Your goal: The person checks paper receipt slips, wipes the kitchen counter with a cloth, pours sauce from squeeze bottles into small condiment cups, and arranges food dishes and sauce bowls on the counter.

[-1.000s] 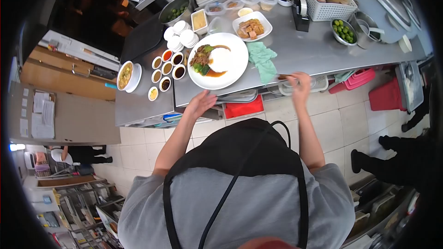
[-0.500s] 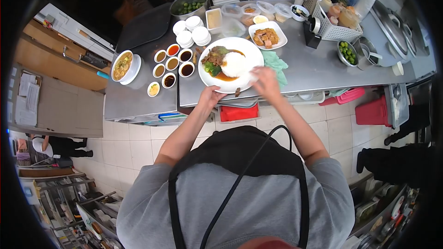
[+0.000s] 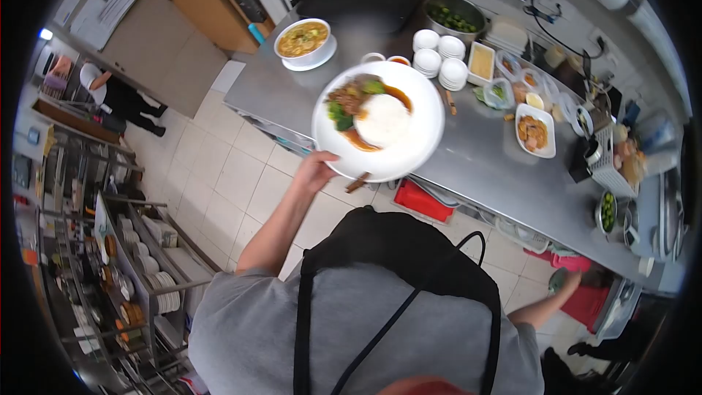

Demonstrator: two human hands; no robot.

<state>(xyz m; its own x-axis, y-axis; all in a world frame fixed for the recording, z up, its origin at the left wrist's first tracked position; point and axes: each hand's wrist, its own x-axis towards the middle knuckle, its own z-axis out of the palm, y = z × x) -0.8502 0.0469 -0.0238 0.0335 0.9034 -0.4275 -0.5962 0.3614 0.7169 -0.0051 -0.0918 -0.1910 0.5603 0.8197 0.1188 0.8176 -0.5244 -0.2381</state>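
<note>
My left hand grips the lower left rim of a large white plate, raised above the counter's front edge. On the plate are white rice, brown meat, broccoli and brown sauce. A small brown object shows at the plate's lower rim; what it is cannot be made out. Far to the right, my right hand is low beside a red bin, close to a greenish item. Its fingers are blurred.
A soup bowl stands on the steel counter at the left. Stacked white dishes, a pot of green fruit and a dish of meat are farther back. Another person stands at far left.
The plate has risen off the counter in my left hand. My right hand has left its rim and moved far right. The view has turned, and the green cloth no longer shows on the counter.
</note>
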